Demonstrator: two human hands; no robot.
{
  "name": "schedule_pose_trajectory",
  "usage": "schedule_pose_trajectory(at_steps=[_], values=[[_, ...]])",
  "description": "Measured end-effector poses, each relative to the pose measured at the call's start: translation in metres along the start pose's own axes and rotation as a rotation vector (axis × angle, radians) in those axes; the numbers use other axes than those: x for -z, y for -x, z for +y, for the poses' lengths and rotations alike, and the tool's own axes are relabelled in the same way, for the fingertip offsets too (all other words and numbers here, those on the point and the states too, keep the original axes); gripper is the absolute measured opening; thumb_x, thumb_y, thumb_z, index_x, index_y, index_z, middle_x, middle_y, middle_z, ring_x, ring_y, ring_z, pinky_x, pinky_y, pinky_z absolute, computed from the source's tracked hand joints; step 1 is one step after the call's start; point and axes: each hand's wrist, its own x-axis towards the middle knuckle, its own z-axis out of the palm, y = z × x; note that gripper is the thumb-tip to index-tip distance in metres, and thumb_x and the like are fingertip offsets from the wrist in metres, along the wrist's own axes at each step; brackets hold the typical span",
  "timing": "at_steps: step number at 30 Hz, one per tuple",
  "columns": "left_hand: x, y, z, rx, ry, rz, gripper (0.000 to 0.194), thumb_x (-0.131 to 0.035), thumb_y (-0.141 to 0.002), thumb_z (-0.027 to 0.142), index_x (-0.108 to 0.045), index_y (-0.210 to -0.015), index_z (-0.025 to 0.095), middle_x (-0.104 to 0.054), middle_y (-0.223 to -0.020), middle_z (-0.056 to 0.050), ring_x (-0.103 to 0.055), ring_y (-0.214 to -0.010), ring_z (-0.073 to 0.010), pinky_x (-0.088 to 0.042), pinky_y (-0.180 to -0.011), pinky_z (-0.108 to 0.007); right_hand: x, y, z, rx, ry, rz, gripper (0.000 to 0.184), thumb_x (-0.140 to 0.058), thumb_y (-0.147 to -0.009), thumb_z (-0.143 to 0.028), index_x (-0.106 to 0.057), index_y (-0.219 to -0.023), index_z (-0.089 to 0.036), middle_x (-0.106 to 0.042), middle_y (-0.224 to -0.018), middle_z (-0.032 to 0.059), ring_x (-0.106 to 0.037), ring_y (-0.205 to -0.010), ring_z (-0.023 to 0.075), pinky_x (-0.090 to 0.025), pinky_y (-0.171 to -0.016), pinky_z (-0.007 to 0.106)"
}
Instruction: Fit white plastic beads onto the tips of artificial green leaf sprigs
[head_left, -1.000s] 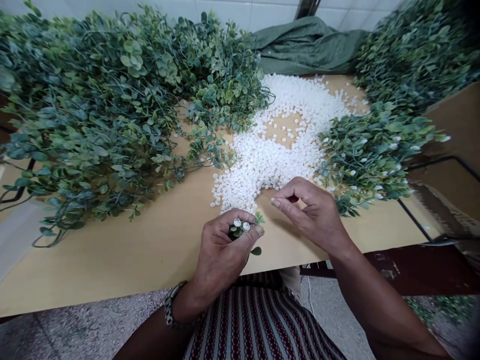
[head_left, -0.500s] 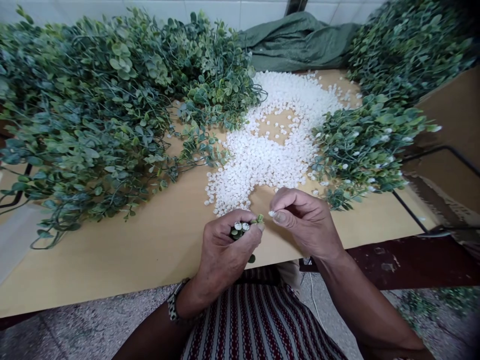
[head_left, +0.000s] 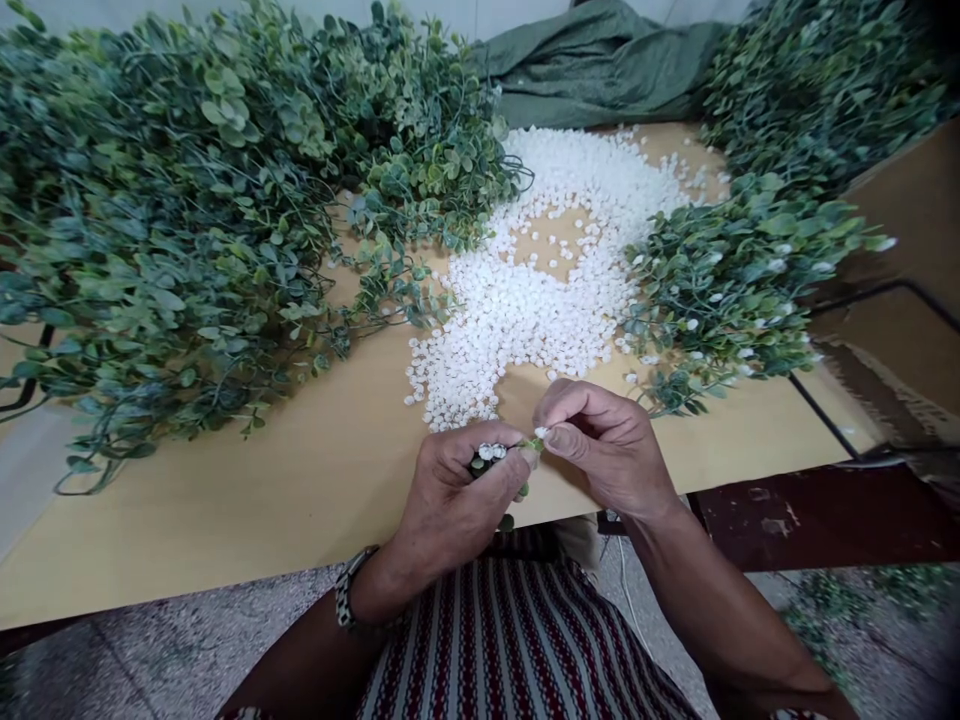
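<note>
The left hand is clenching a green sprig between thumb and forefinger, and two white buds are showing beside its curled fingers. The right hand is pinching a single white bud between thumb and forefinger, and this bud is meeting the sprig's tip. The hands are working close together above the near edge of the tan table, just in front of a heap of loose white pieces. The heap is spreading directly over the tabletop, curving around a thinner patch where only scattered pieces are lying.

A large mass of leafy stems is covering the table's left side. On the right, a bundle of white-tipped stems is resting beside the heap, and more greenery is rising behind it. A brown cardboard box is standing at the right, its torn edge facing the table; what it is holding cannot be told. A dark green sack-like cloth is lying crumpled along the back, its folds hiding whether anything is inside. A patterned wristwatch is circling the left wrist.
</note>
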Motion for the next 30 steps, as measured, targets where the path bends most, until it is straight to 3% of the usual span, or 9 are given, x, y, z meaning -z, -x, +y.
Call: schedule_pose_trajectory(at_steps=[17,25,30], values=[[0.0004,-0.0016,0.0029,0.057,-0.002,0.019,0.013,-0.06,-0.072,0.017,-0.063,-0.059,0.017,-0.052,-0.048,0.005,-0.044,-0.043,-0.0068,-0.038,-0.042,-0.018,-0.0004,0.002,-0.0029,0.094,0.112,-0.01,0.007,-0.068,-0.08,-0.019,-0.064,-0.074,-0.02,-0.06,-0.067,-0.0014,-0.054,-0.064,0.0116,-0.044,-0.058,0.025],[0.0028,-0.002,0.0008,0.043,-0.005,-0.014,0.015,-0.058,-0.073,0.016,-0.063,-0.059,0.015,-0.05,-0.049,0.005,-0.041,-0.044,-0.0058,-0.035,-0.041,-0.018,0.0007,0.0033,-0.0065,0.316,0.334,-0.075,0.01,-0.062,-0.082,-0.008,-0.061,-0.08,-0.018,-0.059,-0.07,0.0,-0.056,-0.067,0.0123,-0.045,-0.061,0.027],[0.002,-0.0023,-0.0035,-0.004,0.019,-0.018,0.015,-0.057,-0.074,0.015,-0.061,-0.059,0.015,-0.048,-0.05,0.005,-0.039,-0.045,-0.0056,-0.034,-0.042,-0.018,-0.0009,0.0042,-0.0065,0.373,0.423,-0.076,0.009,-0.059,-0.084,-0.008,-0.058,-0.079,-0.015,-0.056,-0.068,0.0019,-0.054,-0.066,0.0124,-0.043,-0.059,0.027]])
